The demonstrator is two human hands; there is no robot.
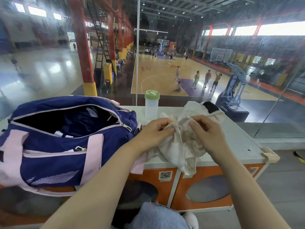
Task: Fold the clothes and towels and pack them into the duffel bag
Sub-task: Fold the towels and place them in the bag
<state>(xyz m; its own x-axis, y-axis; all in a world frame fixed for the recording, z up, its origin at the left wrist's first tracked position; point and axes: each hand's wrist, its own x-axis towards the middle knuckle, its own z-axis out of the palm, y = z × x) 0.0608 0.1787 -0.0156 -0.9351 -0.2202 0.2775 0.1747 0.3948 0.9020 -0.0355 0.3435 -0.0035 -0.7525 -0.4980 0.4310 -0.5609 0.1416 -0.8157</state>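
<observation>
From the head camera I see my left hand (156, 129) pinching the upper edge of a crumpled white towel (179, 149), and my right hand (206, 129) pinching the same edge just beside it, fingers curled into the cloth. The towel lies at the near edge of the white worktop (239, 141), one corner hanging over the front lip above the orange cabinet (203, 184). To my left the navy and pink duffel bag (54, 142) sits on the worktop with its top zip wide open and dark fabric inside; its near side overhangs the front edge. Behind my hands stand a clear bottle with a green lid (151, 104) and a second heap of white cloth (203, 109) near the far edge. A bare stretch of worktop runs from the towel to the right corner.
</observation>
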